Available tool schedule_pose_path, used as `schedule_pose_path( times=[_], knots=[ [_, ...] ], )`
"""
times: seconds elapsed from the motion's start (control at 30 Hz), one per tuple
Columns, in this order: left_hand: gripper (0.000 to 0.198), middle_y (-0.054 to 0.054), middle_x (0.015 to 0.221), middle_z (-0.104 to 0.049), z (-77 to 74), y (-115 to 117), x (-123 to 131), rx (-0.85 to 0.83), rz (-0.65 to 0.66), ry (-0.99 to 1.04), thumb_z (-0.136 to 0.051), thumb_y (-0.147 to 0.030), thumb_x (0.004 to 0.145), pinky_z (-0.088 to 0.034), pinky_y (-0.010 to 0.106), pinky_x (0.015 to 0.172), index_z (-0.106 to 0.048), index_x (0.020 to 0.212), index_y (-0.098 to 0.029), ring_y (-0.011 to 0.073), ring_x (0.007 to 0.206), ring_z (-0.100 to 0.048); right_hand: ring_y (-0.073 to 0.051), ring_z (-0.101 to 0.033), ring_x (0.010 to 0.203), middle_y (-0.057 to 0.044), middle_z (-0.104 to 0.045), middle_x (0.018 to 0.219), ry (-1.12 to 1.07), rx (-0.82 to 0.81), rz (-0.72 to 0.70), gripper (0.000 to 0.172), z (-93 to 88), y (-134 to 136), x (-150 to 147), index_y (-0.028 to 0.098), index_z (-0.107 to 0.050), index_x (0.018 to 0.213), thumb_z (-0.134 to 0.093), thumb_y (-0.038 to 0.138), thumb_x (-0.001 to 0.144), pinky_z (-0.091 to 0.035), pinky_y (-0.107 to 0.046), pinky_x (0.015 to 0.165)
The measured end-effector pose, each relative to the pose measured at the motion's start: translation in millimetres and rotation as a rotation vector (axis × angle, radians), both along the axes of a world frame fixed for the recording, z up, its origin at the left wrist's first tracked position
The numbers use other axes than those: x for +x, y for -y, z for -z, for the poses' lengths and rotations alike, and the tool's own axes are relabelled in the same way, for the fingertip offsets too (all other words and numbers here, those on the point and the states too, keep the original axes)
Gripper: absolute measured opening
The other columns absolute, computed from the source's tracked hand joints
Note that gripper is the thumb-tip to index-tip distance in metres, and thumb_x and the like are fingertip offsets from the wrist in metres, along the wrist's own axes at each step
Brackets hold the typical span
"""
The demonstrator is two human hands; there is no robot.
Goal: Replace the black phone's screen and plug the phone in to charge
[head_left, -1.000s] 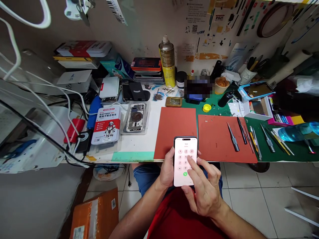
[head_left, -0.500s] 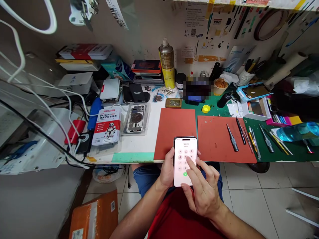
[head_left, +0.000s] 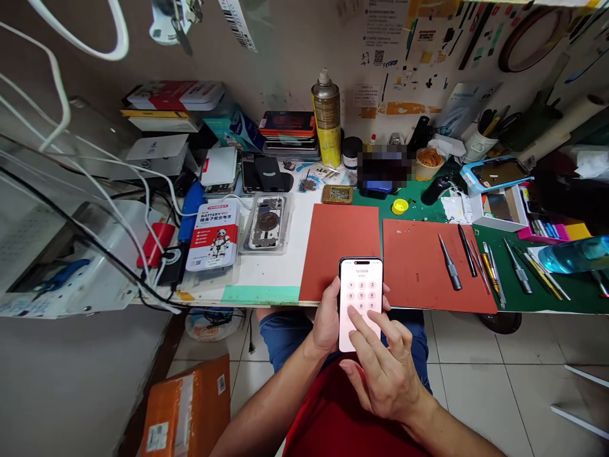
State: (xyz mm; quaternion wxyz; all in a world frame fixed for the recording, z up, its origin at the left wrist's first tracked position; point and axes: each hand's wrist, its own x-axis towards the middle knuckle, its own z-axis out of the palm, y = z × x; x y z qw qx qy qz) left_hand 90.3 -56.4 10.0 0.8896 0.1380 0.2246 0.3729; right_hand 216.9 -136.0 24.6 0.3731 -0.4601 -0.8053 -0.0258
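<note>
Just off the near edge of the cluttered workbench [head_left: 266,273], a lit phone [head_left: 360,296] was held upright in view above the person's lap. Left hand [head_left: 327,320]: wrapped round the phone, thumb along one side, fingertips showing past the other. Right hand [head_left: 387,374]: empty, fingers loosely spread, index fingertip over the lower left of the dial pad; could not tell whether it pressed the glass or hovered. Digits 123456 read above the keys.

Beyond the left hand, a reddish-brown mat [head_left: 340,235] ran up to a small metal tin [head_left: 337,194]. To that hand's left, farther up the bench, an opened phone body [head_left: 266,221] sat in a clear tray, and beside it a white-and-red battery box [head_left: 214,238].

Ahead and to the right of the right hand, a second mat [head_left: 413,266] bore a grey pen-shaped tool [head_left: 450,263]; more slim tools lay past it on green matting. Well to that hand's right, a blue bottle [head_left: 575,255] lay on its side. Far ahead of both hands, a yellow spray can [head_left: 327,133] stood near the wall.
</note>
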Motion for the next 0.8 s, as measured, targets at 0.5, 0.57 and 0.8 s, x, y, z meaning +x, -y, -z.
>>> schedule_pose_path(
  times=[0.5,0.57,0.8],
  knots=[
    [0.079,0.018,0.102,-0.077,-2.5,-2.1,-1.5,0.011,-0.032,0.018,-0.05,-0.075,0.096,-0.056,0.036,0.086,-0.074,0.122,-0.004,0.0268,0.087,-0.073,-0.033,-0.067,0.118,-0.019,-0.08,0.128,-0.048,0.041,0.101,0.024,2.3,8.0,7.9,0.012,-0.071,0.116,-0.053,0.023,0.105,-0.044,-0.046,0.091],
    [0.081,0.019,0.102,-0.077,0.3,-2.5,-1.1,0.013,-0.026,0.016,-0.05,-0.076,0.095,-0.057,0.035,0.084,-0.074,0.123,-0.003,0.0266,0.084,-0.073,-0.033,-0.067,0.118,-0.019,-0.08,0.127,-0.045,0.046,0.031,0.026,2.4,9.2,6.5,0.012,-0.073,0.113,-0.052,0.026,0.106,-0.045,-0.045,0.091],
    [0.081,0.018,0.103,-0.077,1.8,-2.4,-0.9,0.021,-0.051,0.013,-0.053,-0.076,0.095,-0.059,0.035,0.085,-0.074,0.123,-0.003,0.0261,0.087,-0.074,-0.032,-0.065,0.122,-0.017,-0.08,0.13,-0.006,0.012,-0.016,0.032,4.5,8.5,1.9,0.011,-0.074,0.113,-0.05,0.031,0.11,-0.043,-0.044,0.093]
  ],
)
